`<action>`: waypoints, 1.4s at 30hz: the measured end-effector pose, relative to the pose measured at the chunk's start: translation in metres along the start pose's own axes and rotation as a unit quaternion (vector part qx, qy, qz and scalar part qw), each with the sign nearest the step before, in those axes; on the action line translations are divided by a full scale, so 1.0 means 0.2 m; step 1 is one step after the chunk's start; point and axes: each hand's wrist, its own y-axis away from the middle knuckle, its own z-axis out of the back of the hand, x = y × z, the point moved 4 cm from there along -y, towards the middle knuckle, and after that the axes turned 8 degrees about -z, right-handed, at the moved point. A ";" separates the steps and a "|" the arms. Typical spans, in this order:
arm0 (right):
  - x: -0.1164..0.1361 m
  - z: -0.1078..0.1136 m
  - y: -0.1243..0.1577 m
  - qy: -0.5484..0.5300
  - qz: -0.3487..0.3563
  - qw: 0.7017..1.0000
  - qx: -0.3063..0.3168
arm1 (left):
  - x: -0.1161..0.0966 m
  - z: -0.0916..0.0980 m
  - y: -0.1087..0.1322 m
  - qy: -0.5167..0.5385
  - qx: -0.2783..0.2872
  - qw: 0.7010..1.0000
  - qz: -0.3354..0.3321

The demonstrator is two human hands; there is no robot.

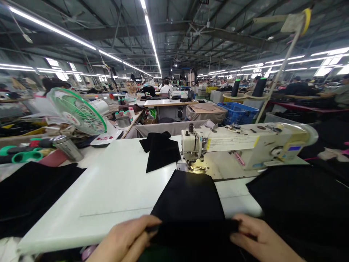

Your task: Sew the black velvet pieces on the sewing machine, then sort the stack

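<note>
A black fabric piece (pixel 191 196) lies over the front edge of the white sewing table, its far end just short of the needle area. My left hand (pixel 128 236) pinches its left edge between thumb and fingers. On the opposite edge, my right hand (pixel 256 236) grips the cloth in the same way. The part between my hands is folded or layered, too dark to make out. Ahead stands a white sewing machine (pixel 234 142), its lamp lighting the needle plate. Left of the needle, more black cut pieces (pixel 163 151) lie on the table.
Black fabric is heaped at the right (pixel 300 203) and at the left (pixel 29 196). A green-rimmed fan (pixel 77 111), a steel flask (pixel 67 148) and thread spools (pixel 27 156) stand at the left. Behind the machine are a blue basket (pixel 237 112) and a thread stand pole (pixel 278 76).
</note>
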 end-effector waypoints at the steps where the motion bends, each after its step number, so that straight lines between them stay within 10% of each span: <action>1: -0.02 -0.01 -0.06 0.002 -0.002 0.999 -0.034 | 0.02 -0.02 -0.08 -0.005 0.005 1.000 0.028; 7: -0.09 0.04 -0.41 0.136 0.087 0.929 -0.333 | 0.26 -0.21 -0.60 -0.184 -0.010 0.981 0.063; 13: -0.11 0.06 -0.62 0.242 0.053 0.892 -0.378 | 0.43 -0.36 -0.82 -0.141 0.040 0.986 0.079; 22: -0.13 0.03 -0.58 0.149 0.166 0.895 -0.388 | 0.32 -0.34 -0.59 0.135 -0.169 0.976 0.014; 28: -0.17 -0.06 -0.52 0.016 0.126 0.944 -0.305 | 0.18 -0.21 -0.41 0.257 -0.205 0.943 0.043; 42: -0.02 -0.05 -0.36 -0.247 0.060 0.909 -0.330 | 0.18 -0.18 -0.29 0.424 -0.286 0.847 0.148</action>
